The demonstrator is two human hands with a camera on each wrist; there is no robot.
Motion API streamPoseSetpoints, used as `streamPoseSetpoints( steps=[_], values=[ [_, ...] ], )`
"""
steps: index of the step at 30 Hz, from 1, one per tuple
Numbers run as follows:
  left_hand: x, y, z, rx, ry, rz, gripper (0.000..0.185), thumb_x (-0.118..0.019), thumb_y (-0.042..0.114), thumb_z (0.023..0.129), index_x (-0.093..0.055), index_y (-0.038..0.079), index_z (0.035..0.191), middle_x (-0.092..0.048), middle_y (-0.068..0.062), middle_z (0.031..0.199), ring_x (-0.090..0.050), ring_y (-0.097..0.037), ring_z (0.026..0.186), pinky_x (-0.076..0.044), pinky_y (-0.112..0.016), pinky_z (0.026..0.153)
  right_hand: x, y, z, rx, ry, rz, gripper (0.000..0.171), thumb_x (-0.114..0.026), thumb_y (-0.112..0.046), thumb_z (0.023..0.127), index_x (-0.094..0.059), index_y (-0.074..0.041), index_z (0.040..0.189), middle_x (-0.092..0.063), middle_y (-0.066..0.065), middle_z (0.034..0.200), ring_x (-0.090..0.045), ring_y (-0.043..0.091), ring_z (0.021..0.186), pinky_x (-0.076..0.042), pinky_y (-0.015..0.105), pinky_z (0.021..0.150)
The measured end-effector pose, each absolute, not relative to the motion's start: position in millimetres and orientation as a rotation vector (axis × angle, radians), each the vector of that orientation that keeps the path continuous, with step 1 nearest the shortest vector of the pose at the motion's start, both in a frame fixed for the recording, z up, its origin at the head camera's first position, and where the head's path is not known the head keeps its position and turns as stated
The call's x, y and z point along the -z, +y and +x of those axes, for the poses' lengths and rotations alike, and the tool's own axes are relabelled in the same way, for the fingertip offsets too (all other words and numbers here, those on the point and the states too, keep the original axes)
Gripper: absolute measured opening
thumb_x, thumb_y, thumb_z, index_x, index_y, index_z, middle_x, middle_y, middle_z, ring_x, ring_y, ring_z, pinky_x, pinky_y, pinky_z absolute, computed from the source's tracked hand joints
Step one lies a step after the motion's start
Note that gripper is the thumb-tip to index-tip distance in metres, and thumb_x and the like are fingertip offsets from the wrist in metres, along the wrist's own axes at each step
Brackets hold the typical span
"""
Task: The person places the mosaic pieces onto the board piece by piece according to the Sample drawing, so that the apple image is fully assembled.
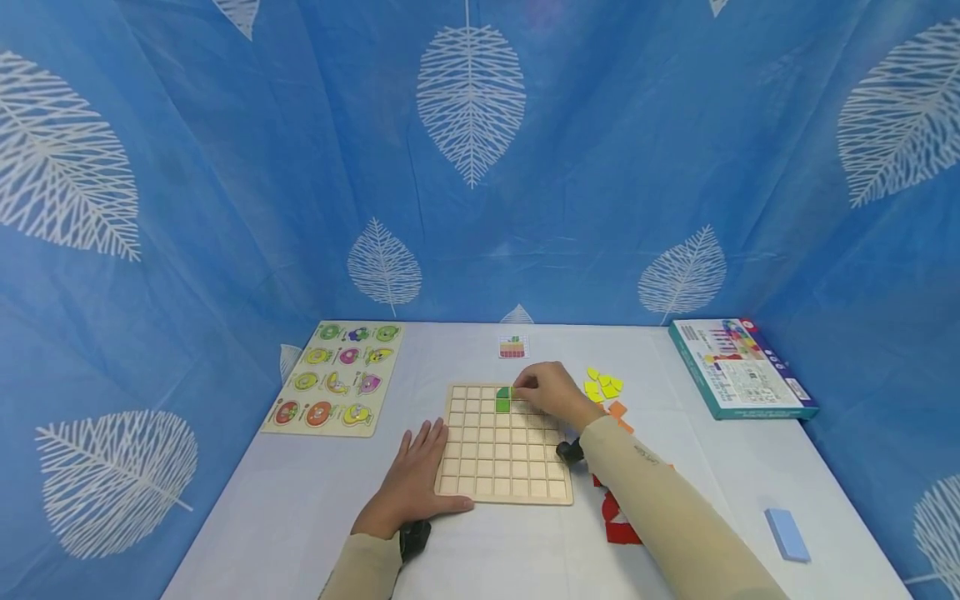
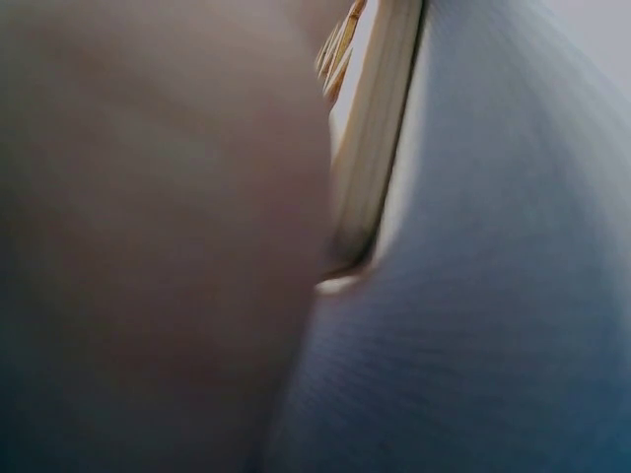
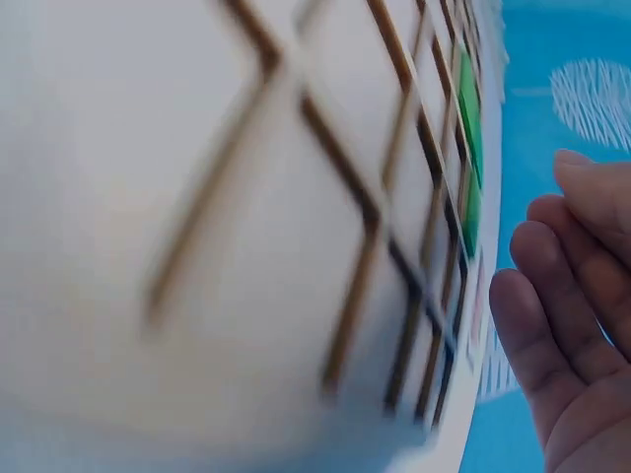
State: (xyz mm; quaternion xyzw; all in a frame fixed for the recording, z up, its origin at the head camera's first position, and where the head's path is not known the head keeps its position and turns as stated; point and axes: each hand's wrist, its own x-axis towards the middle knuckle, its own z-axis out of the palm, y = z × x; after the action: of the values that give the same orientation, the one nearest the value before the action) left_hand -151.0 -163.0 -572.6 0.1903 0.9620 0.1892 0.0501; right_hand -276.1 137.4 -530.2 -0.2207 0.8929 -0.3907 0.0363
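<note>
A wooden grid board (image 1: 503, 467) lies before me, with a green rounded piece (image 1: 503, 392) and a green square (image 1: 502, 406) in cells near its top edge. My right hand (image 1: 553, 393) reaches over the board's upper right, thumb and fingertips together at a small green piece (image 1: 512, 392) beside the rounded one; the fingers mostly cover it. In the right wrist view, green pieces (image 3: 470, 128) show on the board beyond the bent fingers. My left hand (image 1: 416, 482) rests flat at the board's lower left, thumb along its front edge. It blurs much of the left wrist view.
Yellow pieces (image 1: 603, 386) lie right of the board, with orange pieces (image 1: 618, 409) and red pieces (image 1: 619, 531) partly under my right forearm. A picture card (image 1: 513, 347) is behind it. A fruit puzzle (image 1: 337, 379), a box (image 1: 738, 367) and a blue block (image 1: 787, 535) stand around.
</note>
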Motion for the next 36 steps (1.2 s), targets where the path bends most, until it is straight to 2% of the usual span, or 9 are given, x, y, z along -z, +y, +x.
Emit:
streamPoseSetpoints(
  steps=[5, 9, 15, 25, 30, 36],
  values=[
    [573, -162, -152, -0.582, 2.937, 0.581, 0.137, -0.074, 0.085, 0.070, -0.026, 0.000, 0.165, -0.021, -0.016, 0.172, -0.013, -0.035, 0.158, -0.006, -0.057, 0.125, 526, 165, -281, 1.216, 2.783, -0.525, 0.005, -0.076, -0.014, 0.099, -0.080, -0.013, 0.101, -0.072, -0.005, 0.095, -0.067, 0.015, 0.089, -0.058, 0.040, 0.083],
    [573, -162, -152, -0.590, 2.942, 0.586, 0.137, -0.074, 0.085, 0.070, -0.026, -0.001, 0.165, -0.022, -0.016, 0.172, -0.013, -0.035, 0.158, -0.006, -0.058, 0.125, 519, 186, -283, 1.170, 2.787, -0.459, 0.008, -0.075, -0.012, 0.100, -0.080, -0.008, 0.106, -0.072, -0.001, 0.098, -0.066, 0.020, 0.093, -0.058, 0.044, 0.085],
    [573, -162, -152, -0.601, 2.945, 0.585, 0.137, -0.074, 0.085, 0.070, -0.026, -0.001, 0.165, -0.021, -0.016, 0.172, -0.013, -0.035, 0.158, -0.006, -0.058, 0.125, 515, 211, -283, 1.072, 2.758, -0.483, 0.013, -0.073, -0.003, 0.097, -0.078, -0.004, 0.109, -0.072, 0.002, 0.101, -0.066, 0.023, 0.096, -0.058, 0.046, 0.088],
    [570, -162, -152, -0.616, 2.930, 0.574, 0.136, -0.074, 0.085, 0.071, -0.026, -0.001, 0.165, -0.021, -0.016, 0.172, -0.013, -0.035, 0.158, -0.006, -0.057, 0.125, 518, 235, -263, 1.004, 2.661, -0.530, 0.022, -0.076, 0.005, 0.092, -0.082, -0.012, 0.103, -0.073, 0.003, 0.111, -0.066, 0.024, 0.100, -0.059, 0.046, 0.090],
    [570, -162, -152, -0.601, 2.935, 0.559, 0.137, -0.074, 0.086, 0.070, -0.026, 0.000, 0.166, -0.021, -0.015, 0.172, -0.013, -0.035, 0.158, -0.006, -0.057, 0.125, 524, 239, -260, 0.961, 2.616, -0.576, 0.027, -0.078, 0.007, 0.090, -0.084, -0.017, 0.102, -0.074, -0.003, 0.108, -0.067, 0.021, 0.101, -0.059, 0.044, 0.092],
    [571, -162, -151, -0.601, 2.933, 0.569, 0.136, -0.074, 0.085, 0.070, -0.026, 0.000, 0.165, -0.021, -0.016, 0.172, -0.013, -0.035, 0.158, -0.006, -0.057, 0.125, 529, 243, -258, 0.954, 2.624, -0.618, 0.027, -0.079, 0.008, 0.088, -0.084, -0.016, 0.100, -0.074, -0.003, 0.107, -0.068, 0.021, 0.102, -0.059, 0.044, 0.092]
  ],
)
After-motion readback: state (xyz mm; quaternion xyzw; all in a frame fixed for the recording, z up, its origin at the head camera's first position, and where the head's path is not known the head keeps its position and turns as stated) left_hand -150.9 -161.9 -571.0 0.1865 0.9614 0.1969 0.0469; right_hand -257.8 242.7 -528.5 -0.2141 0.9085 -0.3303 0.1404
